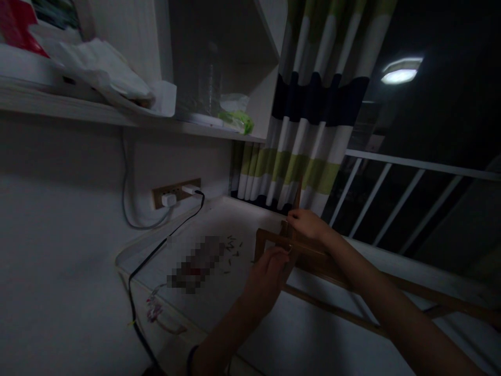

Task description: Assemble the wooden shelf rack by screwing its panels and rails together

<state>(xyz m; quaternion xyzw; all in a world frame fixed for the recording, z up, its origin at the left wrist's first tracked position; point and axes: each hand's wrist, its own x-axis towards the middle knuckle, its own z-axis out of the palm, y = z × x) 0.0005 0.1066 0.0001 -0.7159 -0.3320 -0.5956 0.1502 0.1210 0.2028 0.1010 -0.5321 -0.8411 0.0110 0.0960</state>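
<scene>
A wooden frame of thin brown slats [332, 269] lies on the white desk [219, 219] and runs off to the right. My right hand [309, 223] is closed round an upright wooden piece at the frame's far left corner. My left hand [268, 277] is curled at the frame's near left end, thumb and fingers pinched on something small I cannot make out. The room is dim.
Several small dark screws or pegs [233, 248] are scattered on the desk beside a blurred-out patch. A black cable [164, 245] runs from a wall socket [176, 194] down the desk edge. Shelves with bags [105, 70] hang above; a striped curtain [309, 120] and window rail [415, 164] stand behind.
</scene>
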